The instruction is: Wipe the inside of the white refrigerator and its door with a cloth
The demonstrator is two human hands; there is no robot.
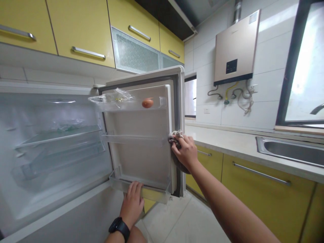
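Note:
My right hand (186,151) is closed on a crumpled grey cloth (178,163), pressing it against the free edge of an open fridge door (141,126). Part of the cloth hangs below the fingers over the grey door seal (176,101). Lower down, my left hand (133,199), with a black watch at its wrist, grips the rim of the clear bottom door shelf (157,194), its fingers hooked over the edge. On the top door shelf (135,105) are a brown egg (147,103) and a clear plastic bag (118,95).
To the left is the fridge interior (50,182) with a glass shelf (60,135) bearing a plastic bag. Right of the door run a white countertop (227,141) and a steel sink (260,148). Yellow cabinets (83,23) hang above; a water heater (236,47) is on the wall.

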